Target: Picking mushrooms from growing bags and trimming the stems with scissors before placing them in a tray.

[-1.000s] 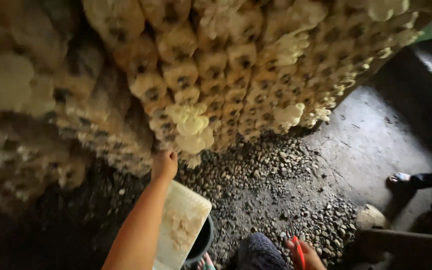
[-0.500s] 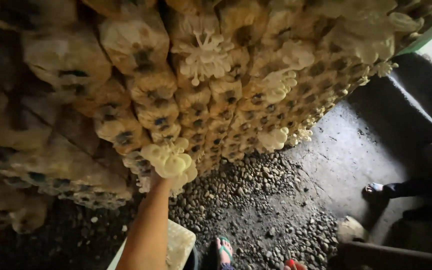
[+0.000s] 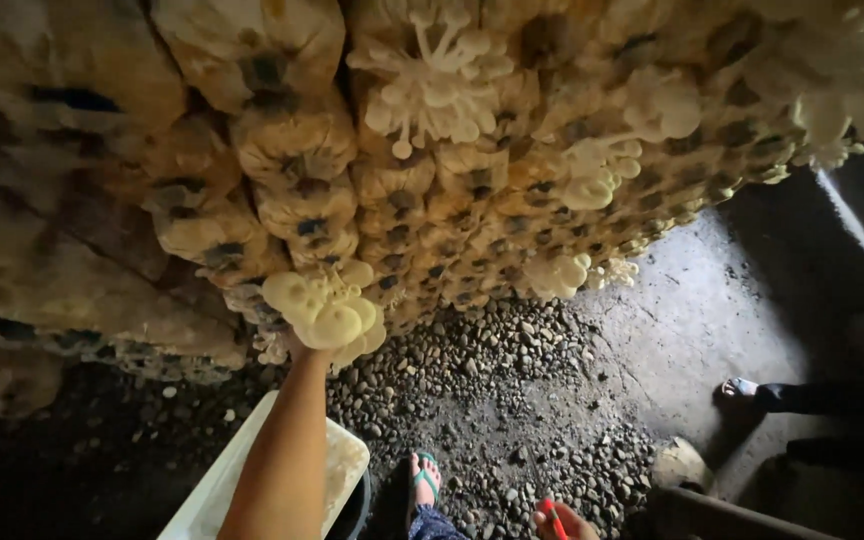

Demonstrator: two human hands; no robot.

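My left arm reaches up from the bottom left to a pale cream cluster of oyster mushrooms (image 3: 327, 315) that sprouts from a wall of stacked grow bags (image 3: 282, 150). My left hand (image 3: 299, 348) grips the cluster from below and is mostly hidden behind the caps. My right hand (image 3: 564, 522) is low at the bottom edge, closed on a thin red tool (image 3: 555, 518). Under my left arm a white rectangular tray (image 3: 222, 480) rests on a dark bucket (image 3: 357, 500).
More mushroom clusters (image 3: 432, 85) hang from the bags higher up and further right (image 3: 557, 272). The floor is pebbles (image 3: 492, 370) and bare concrete (image 3: 712, 320). My sandalled foot (image 3: 424, 480) stands by the bucket. Another person's foot (image 3: 740, 388) is at the right.
My left hand has risen from just under the mushroom cluster and closed on it. The view has tilted up towards the bags, and my right hand has dropped nearer the bottom edge.
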